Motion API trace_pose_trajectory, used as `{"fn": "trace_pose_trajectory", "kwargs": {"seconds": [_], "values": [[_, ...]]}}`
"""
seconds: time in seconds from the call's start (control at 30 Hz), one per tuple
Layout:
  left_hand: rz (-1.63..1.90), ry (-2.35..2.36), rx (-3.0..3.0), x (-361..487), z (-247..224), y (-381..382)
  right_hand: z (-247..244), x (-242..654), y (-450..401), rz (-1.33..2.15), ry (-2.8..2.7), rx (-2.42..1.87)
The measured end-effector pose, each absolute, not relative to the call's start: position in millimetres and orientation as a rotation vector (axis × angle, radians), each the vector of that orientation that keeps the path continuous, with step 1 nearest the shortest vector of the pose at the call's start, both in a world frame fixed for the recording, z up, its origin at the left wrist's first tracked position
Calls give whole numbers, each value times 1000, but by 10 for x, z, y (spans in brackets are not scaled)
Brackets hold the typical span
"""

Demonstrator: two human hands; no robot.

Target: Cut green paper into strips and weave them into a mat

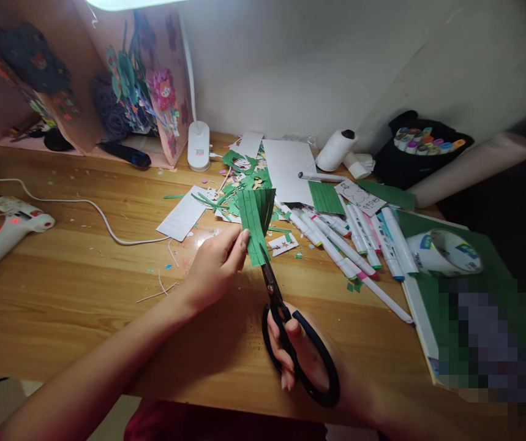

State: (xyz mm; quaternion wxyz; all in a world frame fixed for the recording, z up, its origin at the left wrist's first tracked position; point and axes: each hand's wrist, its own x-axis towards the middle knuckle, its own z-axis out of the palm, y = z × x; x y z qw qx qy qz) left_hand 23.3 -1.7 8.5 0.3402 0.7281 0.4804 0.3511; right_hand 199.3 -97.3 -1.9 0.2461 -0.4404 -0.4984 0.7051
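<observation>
My left hand [219,263] pinches a piece of green paper [254,220] by its left edge, above the table. The paper is ruled with lines and slit into strips at its upper right. My right hand [302,349] has its thumb and fingers through the black handles of a pair of scissors [270,286]. The blades meet the lower edge of the green paper and stand slightly apart. Beyond the paper lies a heap of green and white paper scraps [248,174].
Several markers [331,236] and a tape roll [446,251] lie on the right, below a black marker holder [428,147]. A glue gun [12,229] lies at left, near a white cable [101,223]. White cards [182,212] and a decorated pink box [171,110] stand further back.
</observation>
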Motion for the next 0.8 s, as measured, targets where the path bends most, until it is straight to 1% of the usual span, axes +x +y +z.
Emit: {"fn": "trace_pose_trajectory", "kwargs": {"seconds": [0.17, 0.37, 0.57, 0.7, 0.8], "values": [[923, 1212, 1881, 247, 73, -21, -59, 1961, -973, 1867, -1378, -1124], [888, 1173, 1937, 283, 62, -68, -199, 1952, -1019, 1852, -1263, -1095], [912, 1161, 1873, 299, 55, -73, -52, 1990, -986, 1857, -1327, -1220], [929, 1144, 1818, 301, 57, -69, -7, 1978, -957, 1855, -1354, -1173], [918, 1130, 1800, 308, 64, -80, -71, 1961, -963, 1830, -1369, -1117]]}}
